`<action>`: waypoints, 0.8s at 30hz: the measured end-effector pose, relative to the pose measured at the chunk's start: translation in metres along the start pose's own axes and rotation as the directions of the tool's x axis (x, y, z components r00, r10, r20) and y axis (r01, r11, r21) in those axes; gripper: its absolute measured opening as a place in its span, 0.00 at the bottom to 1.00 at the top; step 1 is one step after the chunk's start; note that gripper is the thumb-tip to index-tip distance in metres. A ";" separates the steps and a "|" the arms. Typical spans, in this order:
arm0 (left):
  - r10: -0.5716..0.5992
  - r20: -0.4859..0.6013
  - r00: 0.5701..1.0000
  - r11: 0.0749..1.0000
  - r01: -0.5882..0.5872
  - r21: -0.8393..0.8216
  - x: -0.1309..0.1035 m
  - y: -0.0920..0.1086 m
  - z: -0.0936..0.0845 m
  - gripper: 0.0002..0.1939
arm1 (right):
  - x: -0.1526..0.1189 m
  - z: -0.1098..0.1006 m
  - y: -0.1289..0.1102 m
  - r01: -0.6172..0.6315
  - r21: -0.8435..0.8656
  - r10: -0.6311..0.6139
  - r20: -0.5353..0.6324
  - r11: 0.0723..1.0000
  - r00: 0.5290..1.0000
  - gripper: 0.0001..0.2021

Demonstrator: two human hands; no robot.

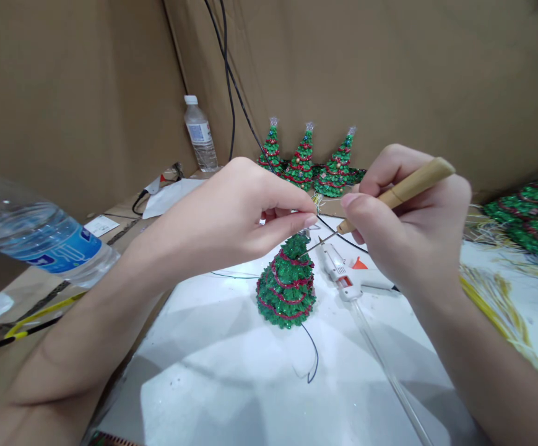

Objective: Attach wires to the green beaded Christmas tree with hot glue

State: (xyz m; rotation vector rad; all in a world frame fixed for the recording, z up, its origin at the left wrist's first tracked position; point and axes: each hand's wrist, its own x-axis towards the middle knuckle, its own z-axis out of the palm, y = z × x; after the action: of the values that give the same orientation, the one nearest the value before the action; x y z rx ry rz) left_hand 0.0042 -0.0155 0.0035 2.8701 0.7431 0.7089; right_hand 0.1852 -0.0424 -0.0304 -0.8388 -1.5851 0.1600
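A small green Christmas tree [287,288] with red garlands stands upright on the white board. My right hand [403,217] grips a wooden-handled awl [412,184], its thin metal tip touching or just in front of the tree's upper part. Above the treetop, my left hand [269,210] has thumb and forefinger pinched together; what they hold, if anything, is too small to make out. Part of a clear star shape shows under these fingertips. A thin dark wire [314,353] curls out from the tree's base.
A white glue gun [343,275] with a long clear stick lies right of the tree. Three decorated trees [302,158] stand behind. Water bottles [200,136] are at the left, yellow wires [498,303] and more green trees [535,220] at the right. Black cables hang behind.
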 end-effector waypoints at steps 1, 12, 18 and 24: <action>0.001 0.000 1.000 1.000 -0.001 0.002 0.000 0.000 0.000 0.12 | 0.000 0.000 0.000 -0.002 0.000 0.002 0.000 1.000 1.000 0.14; -0.008 0.003 1.000 1.000 0.008 0.018 0.000 0.000 0.000 0.13 | 0.000 0.001 -0.002 -0.007 -0.031 0.007 -0.008 0.999 1.000 0.13; 0.002 -0.003 1.000 1.000 -0.002 0.007 0.000 -0.001 0.000 0.12 | -0.001 -0.001 -0.004 0.031 -0.043 -0.032 -0.026 0.999 0.999 0.15; 0.005 -0.009 1.000 1.000 -0.005 0.010 -0.001 -0.002 0.000 0.12 | -0.001 -0.002 -0.007 0.059 -0.062 -0.061 -0.035 0.996 0.998 0.15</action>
State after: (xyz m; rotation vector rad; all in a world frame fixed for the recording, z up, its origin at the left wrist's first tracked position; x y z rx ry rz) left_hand 0.0030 -0.0142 0.0029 2.8808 0.7438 0.7206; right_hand 0.1840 -0.0483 -0.0270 -0.8357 -1.5857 0.0531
